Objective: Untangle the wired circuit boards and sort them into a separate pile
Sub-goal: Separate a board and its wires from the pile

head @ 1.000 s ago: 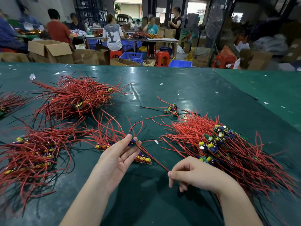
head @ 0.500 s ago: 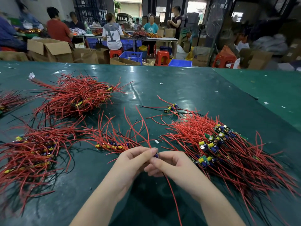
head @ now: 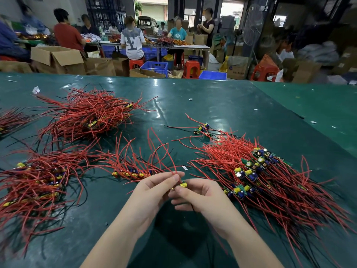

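Observation:
My left hand [head: 154, 190] and my right hand [head: 201, 196] meet over the near middle of the green table [head: 222, 109]. Together they pinch one small circuit board [head: 183, 184] with a yellow part; its red wires rise past my left fingertips. Just left of my hands lies a small row of wired boards [head: 131, 172]. A large tangled heap of boards and red wires [head: 266, 176] spreads to the right. Another pile [head: 34, 182] lies at the near left, and a further one [head: 87, 115] sits behind it.
A few loose boards [head: 201, 129] lie beyond the right heap. More red wires [head: 9, 118] show at the left edge. Small white scraps dot the table. Past the far edge are cardboard boxes [head: 58, 59], blue crates, red stools and several seated people.
My right hand came in from the right and joined my left hand. Both now hold one board lifted off the small row, turned so its yellow part shows.

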`<state>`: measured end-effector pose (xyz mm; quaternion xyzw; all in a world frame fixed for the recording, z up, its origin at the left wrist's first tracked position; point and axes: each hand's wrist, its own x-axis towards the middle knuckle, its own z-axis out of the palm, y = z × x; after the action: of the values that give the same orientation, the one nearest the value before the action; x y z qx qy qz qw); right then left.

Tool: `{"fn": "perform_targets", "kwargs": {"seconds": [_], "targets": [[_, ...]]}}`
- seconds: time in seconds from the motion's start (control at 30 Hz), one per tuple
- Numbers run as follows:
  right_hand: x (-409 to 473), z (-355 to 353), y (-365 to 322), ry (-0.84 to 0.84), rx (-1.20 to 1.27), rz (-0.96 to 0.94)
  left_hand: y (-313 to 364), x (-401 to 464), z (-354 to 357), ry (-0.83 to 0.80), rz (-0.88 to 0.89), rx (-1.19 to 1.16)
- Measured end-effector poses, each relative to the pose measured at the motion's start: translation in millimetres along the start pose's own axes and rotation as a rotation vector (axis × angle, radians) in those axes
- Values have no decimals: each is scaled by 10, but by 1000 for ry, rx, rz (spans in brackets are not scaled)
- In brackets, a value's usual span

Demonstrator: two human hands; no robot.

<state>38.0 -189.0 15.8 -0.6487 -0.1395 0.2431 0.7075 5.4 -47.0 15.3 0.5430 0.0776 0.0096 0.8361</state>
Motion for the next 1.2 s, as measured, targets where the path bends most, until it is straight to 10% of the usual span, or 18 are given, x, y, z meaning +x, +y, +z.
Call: {"fn": "perform_targets", "kwargs": {"seconds": [1.2], "targets": [[-11,-18,-14,-149,49,76,15,39,-60,40,82,-243]]}}
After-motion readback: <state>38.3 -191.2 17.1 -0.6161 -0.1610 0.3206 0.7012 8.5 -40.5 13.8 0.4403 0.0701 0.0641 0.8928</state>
